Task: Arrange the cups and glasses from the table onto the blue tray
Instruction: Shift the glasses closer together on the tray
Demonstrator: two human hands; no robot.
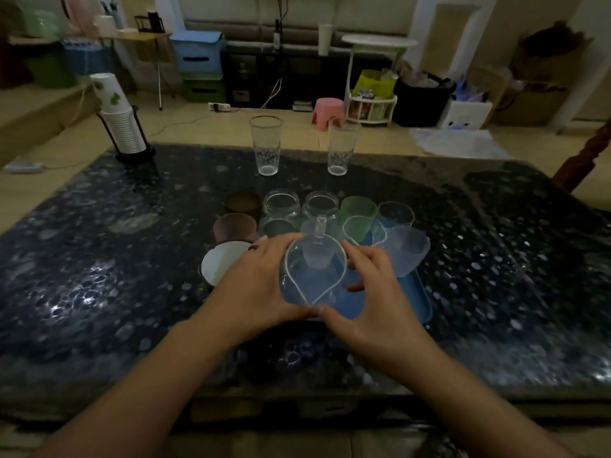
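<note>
A clear glass pitcher [312,276] with a spout pointing toward me is held over the near part of the blue tray [420,299]. My left hand [261,285] grips its left side and my right hand [370,292] its right side. Behind it on the tray stand several cups: two clear jars [281,204], green cups [358,213], pale blue cups [405,249], a brown cup [234,228], a dark cup [243,201] and a white cup [221,264]. Two tall clear glasses [266,145] [342,147] stand apart on the table farther back.
The dark speckled table [99,259] spreads wide on both sides. A stack of paper cups [120,123] in a black holder stands at the back left corner. A wooden post [585,157] rises at the right edge. Beyond lie floor, a pink stool [327,112] and storage boxes.
</note>
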